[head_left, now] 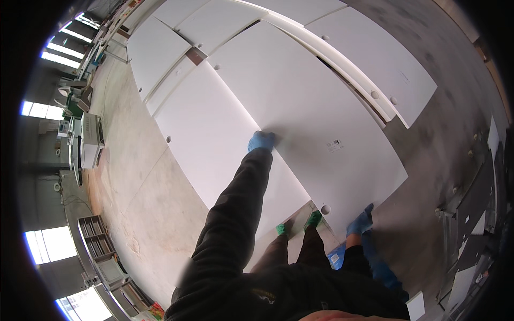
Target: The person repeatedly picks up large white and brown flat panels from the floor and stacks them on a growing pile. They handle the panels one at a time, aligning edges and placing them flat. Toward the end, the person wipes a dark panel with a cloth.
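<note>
- The white panel (305,91), with a printed label (334,145) and a round hole (325,209) toward its near end, lies before the person, its left long edge beside a second white panel (198,128).
- Handling it well probably calls for even support from both hands, with that edge level so neither face scuffs.
- The long edge passes under the left hand (261,140), whose fingers curl over it in a grip.
- The near edge meets the right hand (360,222); whether its fingers clasp or merely press, I cannot tell.
- Green shoes (313,219) stand close to the near edge, so footing deserves care.
</note>
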A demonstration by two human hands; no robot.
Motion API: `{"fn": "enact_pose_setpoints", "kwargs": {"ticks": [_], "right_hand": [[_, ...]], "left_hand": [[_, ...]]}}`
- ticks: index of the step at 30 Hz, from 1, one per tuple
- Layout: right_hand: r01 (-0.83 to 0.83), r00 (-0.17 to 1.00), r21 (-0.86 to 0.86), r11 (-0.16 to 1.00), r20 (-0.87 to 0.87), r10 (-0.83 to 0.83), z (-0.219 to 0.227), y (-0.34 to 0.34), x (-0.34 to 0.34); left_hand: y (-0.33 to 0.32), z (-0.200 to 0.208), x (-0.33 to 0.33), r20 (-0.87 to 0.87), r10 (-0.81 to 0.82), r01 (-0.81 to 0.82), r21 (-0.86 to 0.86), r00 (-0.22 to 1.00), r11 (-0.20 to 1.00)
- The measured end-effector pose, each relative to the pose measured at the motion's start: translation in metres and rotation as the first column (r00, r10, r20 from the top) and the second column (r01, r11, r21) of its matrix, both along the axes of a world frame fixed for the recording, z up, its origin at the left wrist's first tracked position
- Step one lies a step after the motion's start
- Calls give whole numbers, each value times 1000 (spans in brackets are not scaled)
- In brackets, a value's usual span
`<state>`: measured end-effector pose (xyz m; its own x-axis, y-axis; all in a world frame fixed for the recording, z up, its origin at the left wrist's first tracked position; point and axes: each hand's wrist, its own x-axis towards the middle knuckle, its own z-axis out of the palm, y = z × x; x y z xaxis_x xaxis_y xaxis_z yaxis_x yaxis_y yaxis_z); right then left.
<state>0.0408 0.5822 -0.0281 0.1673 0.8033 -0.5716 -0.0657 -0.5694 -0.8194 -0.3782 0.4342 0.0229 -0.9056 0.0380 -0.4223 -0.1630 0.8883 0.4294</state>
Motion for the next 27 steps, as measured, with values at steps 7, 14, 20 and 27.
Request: {"fn": "enact_pose_setpoints", "kwargs": {"ticks": [7, 14, 20, 27], "right_hand": [[-64, 987, 6, 998, 148, 62, -9, 12, 3], [-12, 998, 32, 999, 56, 10, -11, 32, -7], [-25, 995, 15, 1000, 96, 24, -12, 53, -19], [-82, 986, 6, 997, 146, 80, -13, 73, -34]], "left_hand": [[3, -17, -7, -24, 56, -55, 52, 998, 997], [16, -29, -11, -106, 62, -58, 41, 992, 997], [32, -17, -14, -82, 97, -93, 48, 992, 995], [44, -3, -25, -40, 61, -59, 34, 997, 998]]}}
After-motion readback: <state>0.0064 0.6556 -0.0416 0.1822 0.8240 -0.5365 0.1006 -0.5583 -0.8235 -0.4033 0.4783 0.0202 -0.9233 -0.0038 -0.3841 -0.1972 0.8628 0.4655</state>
